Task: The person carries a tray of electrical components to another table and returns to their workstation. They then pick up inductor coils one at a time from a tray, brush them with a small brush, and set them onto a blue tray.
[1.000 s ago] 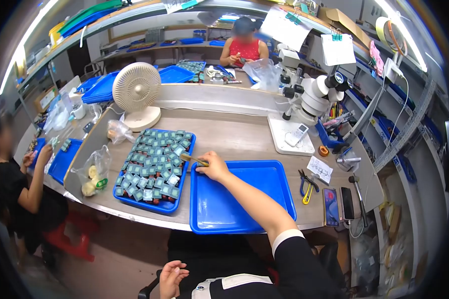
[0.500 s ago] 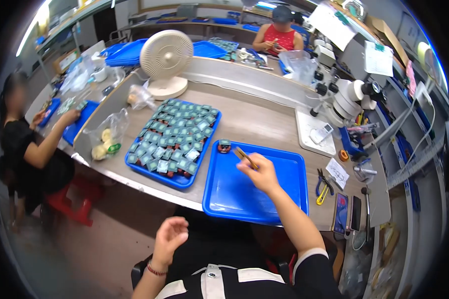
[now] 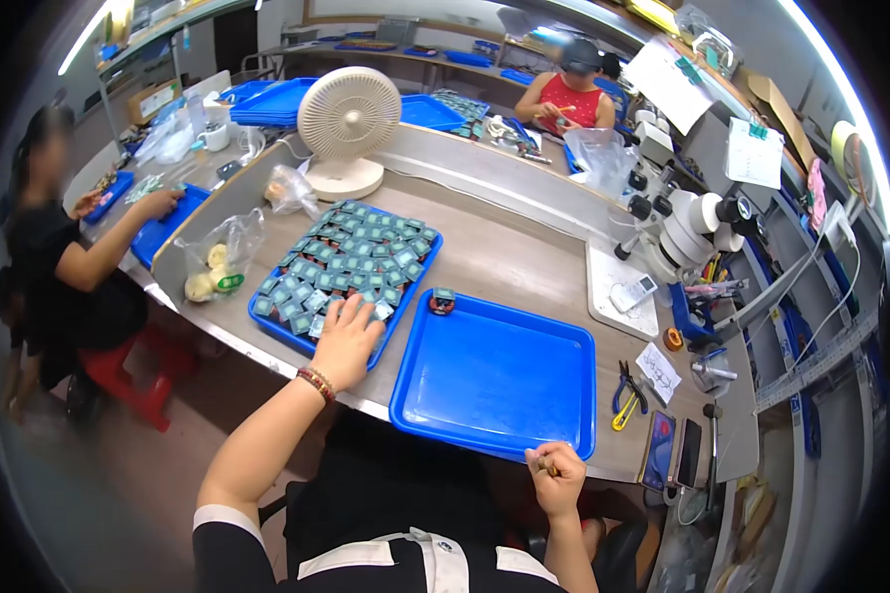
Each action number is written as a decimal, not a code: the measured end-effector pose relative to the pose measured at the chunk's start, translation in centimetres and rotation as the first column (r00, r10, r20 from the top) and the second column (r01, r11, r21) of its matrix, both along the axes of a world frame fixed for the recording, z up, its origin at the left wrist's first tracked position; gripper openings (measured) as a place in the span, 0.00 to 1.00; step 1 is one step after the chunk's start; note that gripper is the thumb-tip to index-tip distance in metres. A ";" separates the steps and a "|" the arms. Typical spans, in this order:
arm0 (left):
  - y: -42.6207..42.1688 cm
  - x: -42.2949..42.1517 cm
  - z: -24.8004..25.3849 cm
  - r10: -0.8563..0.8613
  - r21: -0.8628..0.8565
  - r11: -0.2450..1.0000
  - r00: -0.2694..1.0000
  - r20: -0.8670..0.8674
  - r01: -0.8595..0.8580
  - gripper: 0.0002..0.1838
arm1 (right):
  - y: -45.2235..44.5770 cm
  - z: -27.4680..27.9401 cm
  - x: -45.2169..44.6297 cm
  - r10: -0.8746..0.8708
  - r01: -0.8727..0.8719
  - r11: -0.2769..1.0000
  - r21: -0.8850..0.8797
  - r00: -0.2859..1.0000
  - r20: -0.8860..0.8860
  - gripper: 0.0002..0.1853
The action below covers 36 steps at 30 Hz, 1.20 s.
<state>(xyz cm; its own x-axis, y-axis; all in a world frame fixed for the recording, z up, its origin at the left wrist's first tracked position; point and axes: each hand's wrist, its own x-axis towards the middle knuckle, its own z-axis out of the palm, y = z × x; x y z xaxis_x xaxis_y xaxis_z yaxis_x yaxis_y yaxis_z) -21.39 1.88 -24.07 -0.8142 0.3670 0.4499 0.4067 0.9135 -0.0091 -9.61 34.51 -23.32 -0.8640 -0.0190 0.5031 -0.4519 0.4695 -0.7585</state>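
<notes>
My left hand [image 3: 349,342] reaches over the near right corner of a blue tray filled with small green-topped parts [image 3: 341,259]; its fingers are spread on the parts, and no part is visibly gripped. A second blue tray [image 3: 494,381] lies to the right, with a single green-topped part [image 3: 442,301] in its far left corner. At that tray's near right edge my right hand [image 3: 556,472] is closed around a thin brownish tool [image 3: 547,465], mostly hidden by the fingers.
A fan [image 3: 350,119] and plastic bags [image 3: 218,267] stand left; a microscope [image 3: 677,232], pliers [image 3: 625,393], phone [image 3: 658,450] and hammer [image 3: 711,435] are right. One co-worker [image 3: 64,237] sits left, another [image 3: 574,97] across the bench.
My left hand has moved from near my lap up onto the filled tray. My right hand has drawn back from the second tray's far left corner, where a part now sits, to its near right edge.
</notes>
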 end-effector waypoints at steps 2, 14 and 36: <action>0.1 0.3 0.6 -0.020 -0.025 0.999 0.999 -0.028 0.020 0.11 | 0.1 0.0 0.6 -0.066 0.066 0.998 -0.021 0.998 0.008 0.16; 1.5 14.2 1.7 -0.594 0.720 -0.534 0.803 0.054 -0.443 0.17 | -4.1 2.8 0.7 0.102 -0.155 0.976 0.156 0.947 0.303 0.19; 3.6 18.9 1.9 -0.469 0.951 0.021 0.837 0.281 -0.307 0.44 | -11.2 1.5 -0.1 0.450 -0.396 0.813 0.427 0.893 -0.029 0.14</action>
